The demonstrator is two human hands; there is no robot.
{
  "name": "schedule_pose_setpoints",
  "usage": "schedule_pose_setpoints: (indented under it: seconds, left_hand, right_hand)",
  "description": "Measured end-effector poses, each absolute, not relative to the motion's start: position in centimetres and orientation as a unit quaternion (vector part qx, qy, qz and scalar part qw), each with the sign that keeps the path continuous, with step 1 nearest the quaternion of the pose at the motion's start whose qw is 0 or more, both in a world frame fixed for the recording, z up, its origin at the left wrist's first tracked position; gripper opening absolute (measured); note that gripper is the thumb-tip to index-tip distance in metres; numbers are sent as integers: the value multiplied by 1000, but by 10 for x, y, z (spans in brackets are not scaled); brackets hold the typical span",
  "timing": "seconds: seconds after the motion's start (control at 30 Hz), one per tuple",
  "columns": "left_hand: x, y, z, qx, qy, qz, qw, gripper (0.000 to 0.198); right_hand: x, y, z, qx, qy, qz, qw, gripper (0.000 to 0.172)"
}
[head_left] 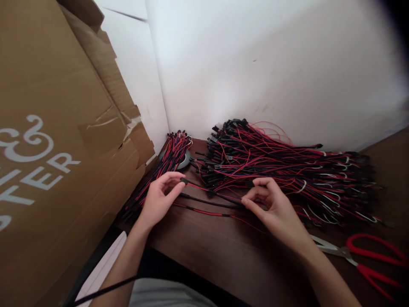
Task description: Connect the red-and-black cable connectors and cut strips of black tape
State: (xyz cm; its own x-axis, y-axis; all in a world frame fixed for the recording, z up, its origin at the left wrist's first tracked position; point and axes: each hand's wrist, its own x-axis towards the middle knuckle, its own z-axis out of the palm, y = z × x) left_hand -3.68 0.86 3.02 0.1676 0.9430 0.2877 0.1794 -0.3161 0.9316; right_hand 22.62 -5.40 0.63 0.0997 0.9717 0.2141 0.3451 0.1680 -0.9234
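Between thumb and fingers, my left hand (159,200) pinches the small black connector (184,181) at one end of a thin red-and-black wire cable (198,186). From there the cable runs right to my right hand (276,207), whose thumb and fingertips are closed on its darker part. Just below it, a black cable (207,201) lies across the brown table (217,251). A red-and-black cable (200,211) rests nearer to me, its thin red end trailing off under my right hand. Behind both hands spreads a large pile of wire cables (271,160) with black connectors and white ties.
Another bundle of cables (174,149) lies at the back left, beside a roll of tape (185,160). Scissors with red handles (347,252) lie right of my right forearm. A large cardboard box (73,94) fills the left side. A white wall (271,76) stands behind.
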Motion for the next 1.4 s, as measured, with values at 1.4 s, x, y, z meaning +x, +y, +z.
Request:
schedule_pose_setpoints:
  seconds: [1.4]
  left_hand:
    - [-108,-10,30,887,421,183,51,11]
  right_hand:
    - [185,-69,-12,-527,-717,236,390,30]
